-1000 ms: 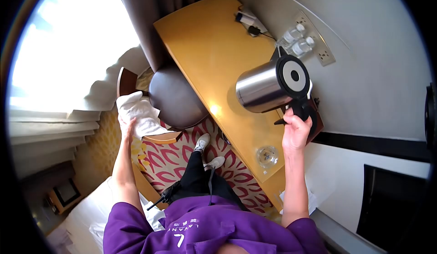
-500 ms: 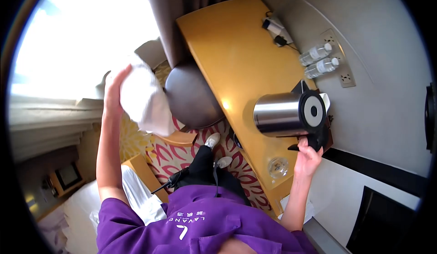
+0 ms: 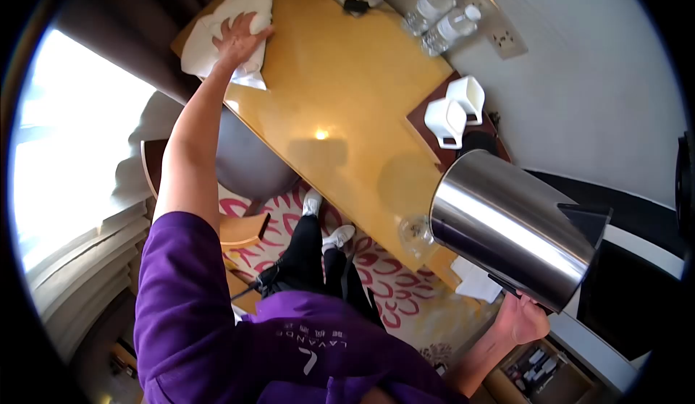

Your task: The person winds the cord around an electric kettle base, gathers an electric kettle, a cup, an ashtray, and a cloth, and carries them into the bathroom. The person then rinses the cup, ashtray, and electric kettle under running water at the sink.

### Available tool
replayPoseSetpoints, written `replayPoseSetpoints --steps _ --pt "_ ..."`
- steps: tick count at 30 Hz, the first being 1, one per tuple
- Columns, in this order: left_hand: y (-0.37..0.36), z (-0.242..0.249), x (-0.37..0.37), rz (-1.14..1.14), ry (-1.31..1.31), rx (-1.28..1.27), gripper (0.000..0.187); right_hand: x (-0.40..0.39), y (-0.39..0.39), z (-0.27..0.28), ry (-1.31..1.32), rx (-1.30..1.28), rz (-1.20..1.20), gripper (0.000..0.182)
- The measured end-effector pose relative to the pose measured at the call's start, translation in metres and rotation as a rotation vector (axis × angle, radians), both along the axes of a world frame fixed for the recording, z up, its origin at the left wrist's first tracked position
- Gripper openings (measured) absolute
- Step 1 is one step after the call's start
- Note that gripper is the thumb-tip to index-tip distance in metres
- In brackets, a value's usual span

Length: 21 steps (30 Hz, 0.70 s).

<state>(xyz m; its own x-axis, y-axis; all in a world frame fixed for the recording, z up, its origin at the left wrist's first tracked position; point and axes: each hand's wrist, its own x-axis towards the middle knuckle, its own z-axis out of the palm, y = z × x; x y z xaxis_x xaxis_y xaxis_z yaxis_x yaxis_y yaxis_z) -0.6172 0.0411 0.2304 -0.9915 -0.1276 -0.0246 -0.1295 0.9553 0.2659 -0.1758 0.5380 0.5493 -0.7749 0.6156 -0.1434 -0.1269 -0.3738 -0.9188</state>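
My left hand (image 3: 240, 40) presses with spread fingers on a white cloth (image 3: 206, 45) lying on the far left end of the wooden desk (image 3: 318, 78). At the right, my right hand (image 3: 523, 317) holds a shiny steel kettle (image 3: 514, 219) by its handle, the kettle tilted on its side in the air beyond the desk's near end. Its handle is mostly hidden. A clear glass ashtray (image 3: 415, 236) sits on the desk just left of the kettle.
Two white cups (image 3: 445, 120) stand on a dark red tray (image 3: 422, 120) by the wall. Two water bottles (image 3: 450, 30) and a black plug (image 3: 355, 6) are farther back. A dark round chair (image 3: 253, 154) is beside the desk, above patterned carpet.
My left hand has moved from beside the window onto the desk with the cloth. The kettle has moved right and towards me, off the desk, uncovering the two cups.
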Motion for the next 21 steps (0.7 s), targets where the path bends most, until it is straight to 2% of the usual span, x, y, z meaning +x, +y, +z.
replayPoseSetpoints --steps 1,3,6,10,13,15,19,21 --pt "0.008 -0.006 0.009 -0.004 0.126 -0.014 0.077 0.011 0.01 0.003 0.002 -0.017 0.029 0.023" --pt "0.016 -0.024 0.039 -0.109 0.177 -0.019 0.069 0.025 0.022 -0.001 0.046 -0.045 -0.039 0.019" --pt "0.074 -0.03 0.133 -0.19 0.191 0.023 0.062 0.045 0.041 -0.016 0.081 -0.026 -0.084 0.017" --pt "0.211 -0.008 0.252 -0.321 0.216 0.136 0.052 0.051 0.042 -0.02 0.11 -0.01 -0.015 0.022" --pt "0.278 0.031 0.288 -0.463 0.07 0.268 0.05 0.058 0.044 -0.013 0.15 -0.005 0.07 0.022" --pt "0.287 0.033 0.296 -0.432 0.048 0.291 0.051 0.071 0.046 -0.006 0.111 0.01 0.018 0.024" --pt "0.283 0.025 0.329 -0.593 0.038 0.268 0.055 0.081 0.049 -0.007 0.164 -0.023 -0.004 0.027" --pt "0.272 0.03 0.345 -0.698 0.045 0.344 0.057 0.073 0.045 -0.009 0.161 -0.023 0.011 0.025"
